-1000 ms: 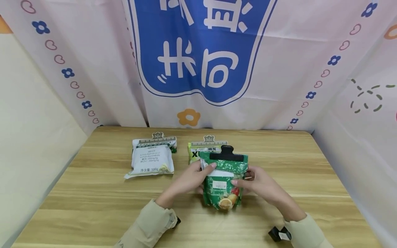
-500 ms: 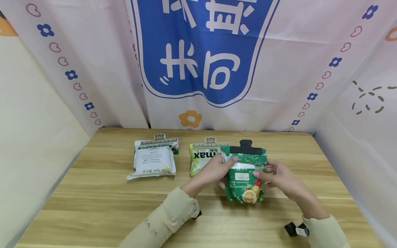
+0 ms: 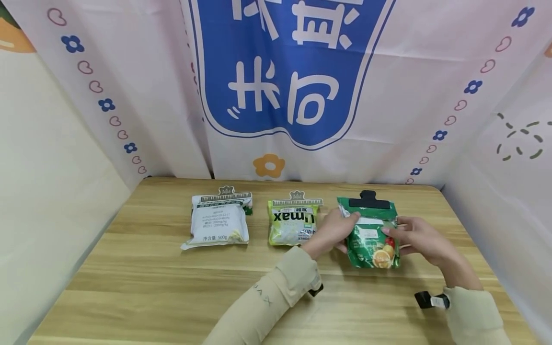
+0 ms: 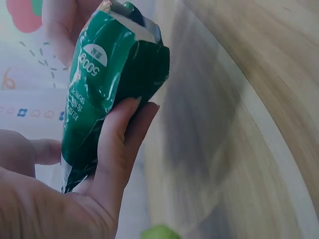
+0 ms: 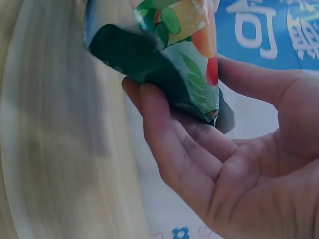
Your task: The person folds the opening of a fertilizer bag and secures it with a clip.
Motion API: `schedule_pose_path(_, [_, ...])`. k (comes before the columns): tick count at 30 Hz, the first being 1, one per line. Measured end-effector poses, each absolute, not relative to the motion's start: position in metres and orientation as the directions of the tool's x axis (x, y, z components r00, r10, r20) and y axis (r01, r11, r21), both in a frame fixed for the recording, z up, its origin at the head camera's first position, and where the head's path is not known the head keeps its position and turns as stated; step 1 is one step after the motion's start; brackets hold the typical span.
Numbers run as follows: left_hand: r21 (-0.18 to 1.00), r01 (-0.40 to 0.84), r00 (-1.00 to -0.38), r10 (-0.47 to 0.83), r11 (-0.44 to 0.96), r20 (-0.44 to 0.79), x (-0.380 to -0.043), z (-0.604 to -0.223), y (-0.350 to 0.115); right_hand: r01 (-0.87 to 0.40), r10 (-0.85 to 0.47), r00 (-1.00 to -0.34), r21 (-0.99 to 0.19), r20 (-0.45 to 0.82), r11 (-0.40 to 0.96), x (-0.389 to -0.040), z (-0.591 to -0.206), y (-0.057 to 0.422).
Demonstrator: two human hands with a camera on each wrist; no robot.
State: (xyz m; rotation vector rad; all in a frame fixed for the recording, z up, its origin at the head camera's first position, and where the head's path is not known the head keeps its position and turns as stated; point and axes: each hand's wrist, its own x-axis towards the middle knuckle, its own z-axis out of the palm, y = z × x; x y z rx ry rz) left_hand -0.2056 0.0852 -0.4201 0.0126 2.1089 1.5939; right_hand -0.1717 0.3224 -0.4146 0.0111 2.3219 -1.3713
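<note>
Between both hands is a green bag (image 3: pixel 366 239) printed with fruit, its top folded and held by a black clip (image 3: pixel 368 200). My left hand (image 3: pixel 334 227) grips its left edge, thumb on the front and fingers behind, as the left wrist view also shows with the bag's side (image 4: pixel 92 99). From the right, my right hand (image 3: pixel 422 239) holds the other edge; in the right wrist view its fingers (image 5: pixel 164 134) curl under the bag (image 5: pixel 184 64) with the thumb at the front. Wood grain and a shadow lie below the bag in both wrist views.
A yellow-green bag (image 3: pixel 293 227) with a crown-topped clip (image 3: pixel 297 197) lies left of my left hand. Farther left is a white 500g bag (image 3: pixel 220 223) with a matching clip (image 3: pixel 226 193). A printed curtain (image 3: pixel 172 120) hangs behind the wooden table (image 3: pixel 151 287).
Both hands have carried the green bag to the right, from in front of the yellow-green bag to beside it. The yellow-green bag, partly covered before, is now mostly visible.
</note>
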Motion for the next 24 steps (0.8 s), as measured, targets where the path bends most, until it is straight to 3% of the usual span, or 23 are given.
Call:
schedule_pose_path(11, [0.861,-0.321,-0.889,0.189,0.396,-0.418,-0.229,-0.442,0.106,0.333,-0.189,-0.869,-0.823,-0.457,0.460,-0.195,-0.437,0.334])
schedule_pose_path(24, [0.792,-0.310,-0.913,0.069,0.527,-0.403,-0.244,-0.453,0.119,0.366,-0.165,-0.860,-0.808,-0.484,0.463,-0.208,-0.446,0.336])
